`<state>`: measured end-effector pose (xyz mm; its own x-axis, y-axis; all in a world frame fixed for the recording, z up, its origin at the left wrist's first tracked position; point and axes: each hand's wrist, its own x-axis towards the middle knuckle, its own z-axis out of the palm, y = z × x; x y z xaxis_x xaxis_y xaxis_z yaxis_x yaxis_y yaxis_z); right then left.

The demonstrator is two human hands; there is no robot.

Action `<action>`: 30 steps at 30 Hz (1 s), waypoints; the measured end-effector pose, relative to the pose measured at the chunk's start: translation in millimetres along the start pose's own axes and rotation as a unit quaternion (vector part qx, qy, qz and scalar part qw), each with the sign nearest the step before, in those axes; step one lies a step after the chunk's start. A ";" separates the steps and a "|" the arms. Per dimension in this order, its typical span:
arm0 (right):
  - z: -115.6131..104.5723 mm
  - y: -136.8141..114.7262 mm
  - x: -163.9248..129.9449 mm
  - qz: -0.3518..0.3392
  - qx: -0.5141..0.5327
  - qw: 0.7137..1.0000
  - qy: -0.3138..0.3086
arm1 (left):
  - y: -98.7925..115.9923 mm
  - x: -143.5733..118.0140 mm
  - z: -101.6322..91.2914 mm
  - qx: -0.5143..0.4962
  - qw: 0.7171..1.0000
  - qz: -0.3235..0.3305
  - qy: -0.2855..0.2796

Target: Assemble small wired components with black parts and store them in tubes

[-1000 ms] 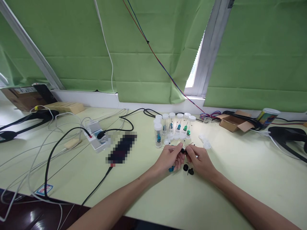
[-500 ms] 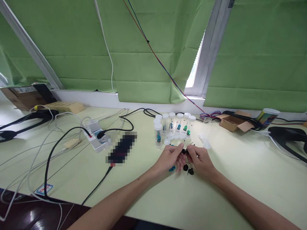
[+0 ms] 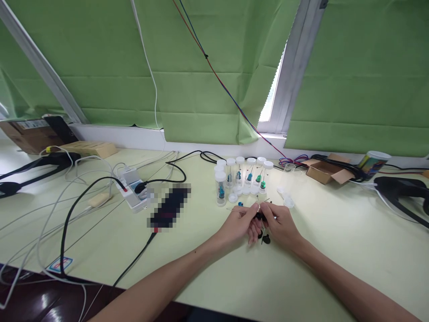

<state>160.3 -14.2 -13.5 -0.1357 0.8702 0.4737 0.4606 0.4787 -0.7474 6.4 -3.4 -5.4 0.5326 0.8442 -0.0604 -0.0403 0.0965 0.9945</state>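
Note:
My left hand (image 3: 239,223) and my right hand (image 3: 280,223) meet over the desk, both with fingertips pinched. Between them is a small black piece (image 3: 259,215), largely covered by the fingers. A thin wire-like rod (image 3: 232,209) sticks out leftward from my left hand. Just below the fingers lie small black round pieces with thin stems (image 3: 266,239). A small blue piece (image 3: 240,204) rests above my left hand. Behind the hands stand several clear tubes with white caps (image 3: 220,190), holding blue or green pieces on thin stems.
Loose white caps (image 3: 288,203) lie right of the tubes. Farther right are an open cardboard box (image 3: 320,172) and a printed canister (image 3: 373,164). To the left sit a blurred dark phone-like device (image 3: 170,205), a power strip (image 3: 134,190) and tangled cables.
Both hands shift slightly and keep their pinch on the black piece. My left hand now covers the blue piece that showed below it. The view moves a little.

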 end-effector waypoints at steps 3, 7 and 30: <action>-0.2 0.0 -0.9 0.018 0.004 1.000 0.005 | 1.1 1.6 -1.6 -0.002 1.000 -0.003 0.009; -1.1 -1.4 -1.7 0.023 0.044 0.999 -0.001 | 2.2 2.3 -4.3 -0.017 1.000 0.008 0.015; -0.8 -1.9 -2.7 0.024 0.055 0.998 -0.027 | 6.1 1.7 -8.0 -0.054 0.998 -0.001 0.036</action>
<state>160.5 -17.6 -13.0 -0.1647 0.8962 0.4119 0.3683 0.4433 -0.8172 0.3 2.9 -0.1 0.4715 0.8789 -0.0726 -0.1320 0.1517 0.9796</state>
